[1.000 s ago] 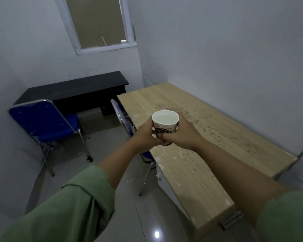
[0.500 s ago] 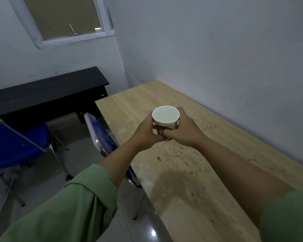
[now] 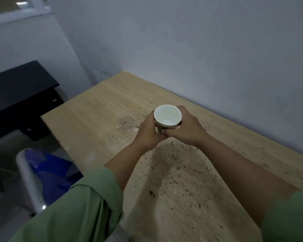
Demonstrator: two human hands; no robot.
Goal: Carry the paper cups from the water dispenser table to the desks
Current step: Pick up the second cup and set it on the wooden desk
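A white paper cup (image 3: 168,116) with a dark printed band is held upright between both hands, over the middle of a light wooden desk (image 3: 98,109). My left hand (image 3: 148,131) wraps its left side and my right hand (image 3: 187,127) wraps its right side. The inside looks pale, with liquid low in it. Whether the cup's base touches the desk is hidden by my fingers. The desk top is speckled with dark spots and pale smears.
The desk runs along a grey wall (image 3: 217,49) on the right. A blue chair with a metal frame (image 3: 47,173) stands at the desk's left edge. A black desk (image 3: 19,88) sits at the back left under a window.
I have come closer to the wooden desk and now look down on it. The cup, still in both hands, has moved forward over the desk top and lower.
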